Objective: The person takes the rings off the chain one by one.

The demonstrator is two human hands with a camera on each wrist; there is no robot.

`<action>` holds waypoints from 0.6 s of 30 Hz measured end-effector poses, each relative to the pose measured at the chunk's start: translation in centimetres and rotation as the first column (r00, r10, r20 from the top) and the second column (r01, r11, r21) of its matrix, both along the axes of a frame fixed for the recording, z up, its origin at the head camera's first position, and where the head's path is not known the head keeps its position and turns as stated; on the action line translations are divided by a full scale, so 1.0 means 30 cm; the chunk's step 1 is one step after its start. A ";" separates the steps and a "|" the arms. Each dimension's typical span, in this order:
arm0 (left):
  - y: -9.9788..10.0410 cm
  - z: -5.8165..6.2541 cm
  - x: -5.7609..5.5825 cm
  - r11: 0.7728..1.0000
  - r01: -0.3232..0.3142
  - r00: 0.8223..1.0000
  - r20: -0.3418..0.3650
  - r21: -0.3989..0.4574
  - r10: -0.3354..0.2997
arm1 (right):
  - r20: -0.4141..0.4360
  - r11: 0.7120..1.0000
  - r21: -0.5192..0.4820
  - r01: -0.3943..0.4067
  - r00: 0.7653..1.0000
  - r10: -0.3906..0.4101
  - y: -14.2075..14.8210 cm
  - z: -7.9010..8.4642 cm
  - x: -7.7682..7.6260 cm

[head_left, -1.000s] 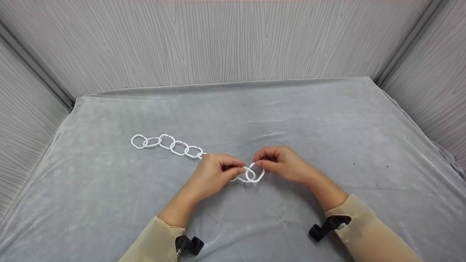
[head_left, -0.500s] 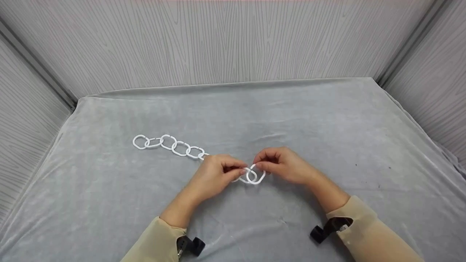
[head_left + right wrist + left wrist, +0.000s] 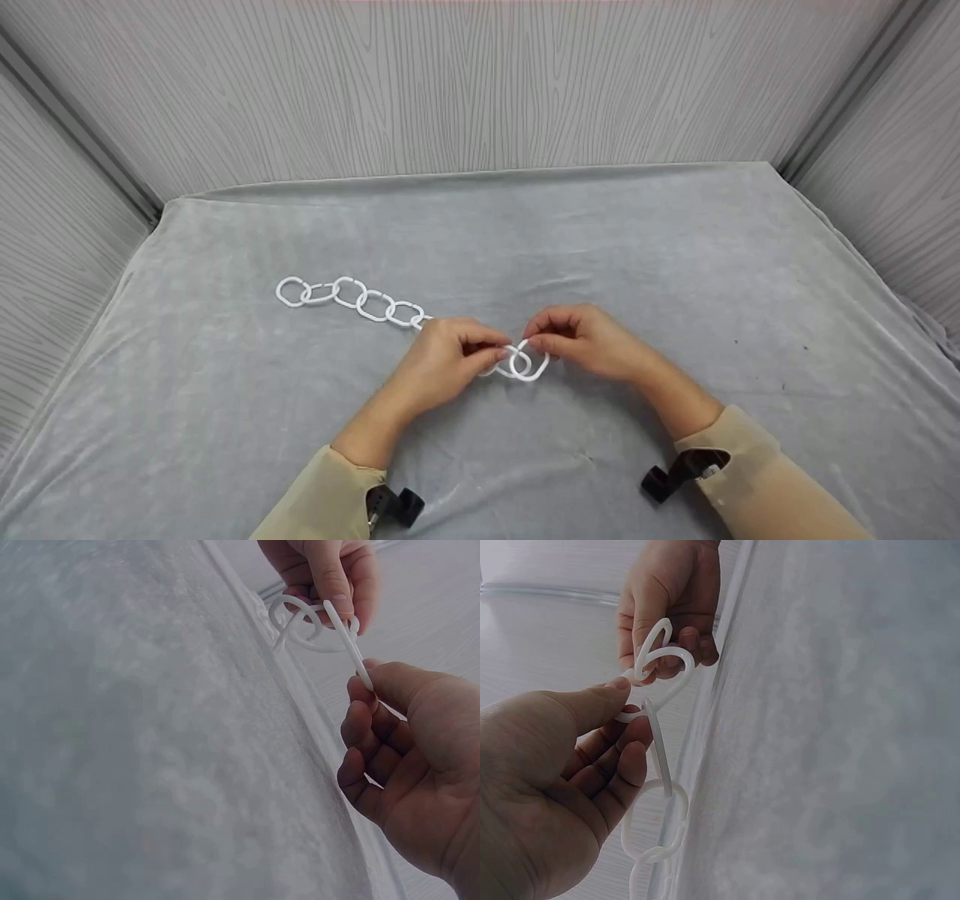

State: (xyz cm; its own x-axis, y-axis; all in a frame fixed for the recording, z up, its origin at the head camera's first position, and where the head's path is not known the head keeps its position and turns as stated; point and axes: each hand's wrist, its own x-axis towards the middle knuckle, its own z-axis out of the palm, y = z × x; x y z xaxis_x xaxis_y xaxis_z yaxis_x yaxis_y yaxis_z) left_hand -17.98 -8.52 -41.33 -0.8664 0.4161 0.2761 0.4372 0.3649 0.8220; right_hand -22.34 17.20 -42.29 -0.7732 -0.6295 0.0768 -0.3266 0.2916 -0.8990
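A white plastic chain point(image 3: 391, 309) of open-ended links stretches over the cloth to the left, and its near part passes under my left hand point(image 3: 439, 364). That hand pinches one link point(image 3: 682, 682) between thumb and fingers, and more links hang below it in the left wrist view. My right hand point(image 3: 589, 341) pinches the end link point(image 3: 349, 645) by its upper right side, between thumb and index finger. In the head view the end link crosses the link in my left hand, with its gap near the top. A few links are hidden behind the left hand.
Grey cloth point(image 3: 480, 247) covers the table, with creases near the front. Grey wood-grain panels point(image 3: 465, 82) stand at the back and both sides. Black wrist mounts point(image 3: 397, 508) stick out from beige sleeves point(image 3: 322, 499).
Both hands keep their pinch on the links, nearly still. The end link has turned slightly against its neighbour. The whole view has shifted a little.
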 end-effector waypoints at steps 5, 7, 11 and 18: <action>0.004 0.000 0.000 1.000 0.001 1.000 -0.001 -0.008 -0.001 | 0.010 1.000 0.006 0.006 1.000 -0.006 0.003 0.003 0.004; 0.004 0.001 0.001 1.000 0.001 1.000 0.000 -0.011 -0.001 | 0.017 1.000 0.007 0.006 1.000 -0.006 0.004 0.005 0.006; 0.003 0.005 0.003 1.000 -0.002 1.000 -0.001 -0.008 0.002 | 0.020 1.000 0.008 0.001 1.000 -0.001 0.003 0.008 0.006; 0.001 0.011 0.008 1.000 -0.001 1.000 0.002 0.003 0.001 | 0.023 1.000 0.015 -0.015 1.000 0.014 0.002 0.013 0.005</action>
State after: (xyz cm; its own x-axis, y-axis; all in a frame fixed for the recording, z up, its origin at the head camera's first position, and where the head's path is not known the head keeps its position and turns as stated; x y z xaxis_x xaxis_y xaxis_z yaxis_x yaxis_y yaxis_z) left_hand -17.73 -8.49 -41.00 -0.8671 0.4147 0.2761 0.4357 0.3625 0.8239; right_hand -22.19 17.27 -41.89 -0.7655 -0.6415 0.0497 -0.3104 0.3006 -0.9018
